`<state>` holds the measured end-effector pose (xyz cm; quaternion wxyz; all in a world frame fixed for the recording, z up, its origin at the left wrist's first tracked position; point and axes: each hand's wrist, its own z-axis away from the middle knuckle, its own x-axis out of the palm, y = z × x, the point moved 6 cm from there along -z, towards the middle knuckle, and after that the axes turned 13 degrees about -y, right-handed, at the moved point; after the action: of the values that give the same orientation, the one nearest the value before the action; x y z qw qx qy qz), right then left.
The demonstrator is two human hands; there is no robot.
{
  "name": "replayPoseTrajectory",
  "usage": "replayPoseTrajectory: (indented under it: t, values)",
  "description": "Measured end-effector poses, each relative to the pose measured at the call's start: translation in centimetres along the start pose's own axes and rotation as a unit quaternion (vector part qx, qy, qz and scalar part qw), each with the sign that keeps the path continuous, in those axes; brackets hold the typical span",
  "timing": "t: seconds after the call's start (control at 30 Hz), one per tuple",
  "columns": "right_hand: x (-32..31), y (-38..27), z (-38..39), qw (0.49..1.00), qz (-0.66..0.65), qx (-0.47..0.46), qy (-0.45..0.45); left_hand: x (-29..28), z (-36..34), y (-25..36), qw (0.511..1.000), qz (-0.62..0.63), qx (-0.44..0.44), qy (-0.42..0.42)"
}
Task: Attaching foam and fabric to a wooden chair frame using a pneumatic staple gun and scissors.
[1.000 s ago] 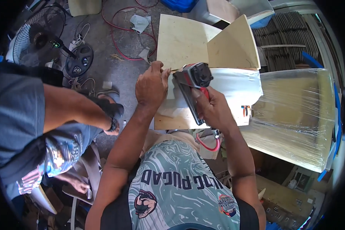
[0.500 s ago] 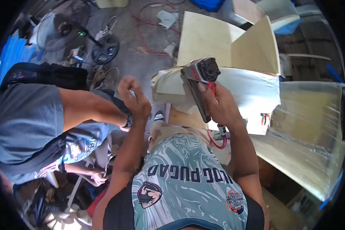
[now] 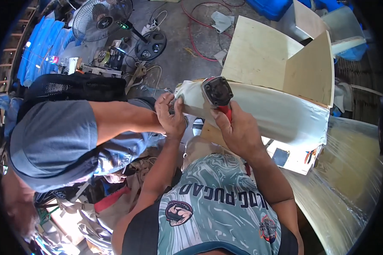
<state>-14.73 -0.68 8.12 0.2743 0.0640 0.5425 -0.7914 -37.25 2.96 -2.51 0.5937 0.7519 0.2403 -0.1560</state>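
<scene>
A pneumatic staple gun (image 3: 217,91) with a dark head and red grip is in my right hand (image 3: 242,132), fingers wrapped round it. It stands over the left part of a long plywood piece covered in white fabric (image 3: 272,110). At the left end of this piece, my left hand (image 3: 171,115) has its thumb and curled fingers at the fabric's edge, gripping it. The staple gun's nose is hidden beneath its head.
A person in a grey shirt (image 3: 57,136) bends close on my left. Bare plywood panels (image 3: 259,55) rise behind the covered piece. Plastic-wrapped boards (image 3: 349,170) lie at the right. A red hose (image 3: 193,38) crosses the floor near a standing fan (image 3: 102,21).
My left hand has come from the air onto the fabric's left end. The staple gun has turned more upright over the covered piece. The whole view has shifted left.
</scene>
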Motion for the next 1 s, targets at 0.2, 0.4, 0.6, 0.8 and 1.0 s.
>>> replayPoseTrajectory:
  t: [0.2,0.4,0.6,0.8,1.0]
  values:
    - [0.7,-1.1,-2.0,1.0,0.006,0.015,0.01,0.6,-3.2,-2.2,0.995,0.079,0.05,-0.027]
    - [2.0,-1.4,-3.5,0.999,-0.008,0.045,0.02,0.7,-7.1,-0.8,0.967,-0.048,0.213,-0.13]
    - [3.0,-0.3,-4.0,0.998,-0.014,0.061,0.021,1.3,-8.4,-2.8,0.96,0.145,0.152,-0.184]
    - [3.5,0.5,-4.3,0.997,-0.027,0.069,0.028,1.9,-9.1,-2.5,0.957,0.14,0.167,-0.194]
    - [4.0,0.9,-3.8,0.994,-0.074,0.07,0.037,2.6,-8.7,-2.7,0.972,0.128,0.101,-0.17]
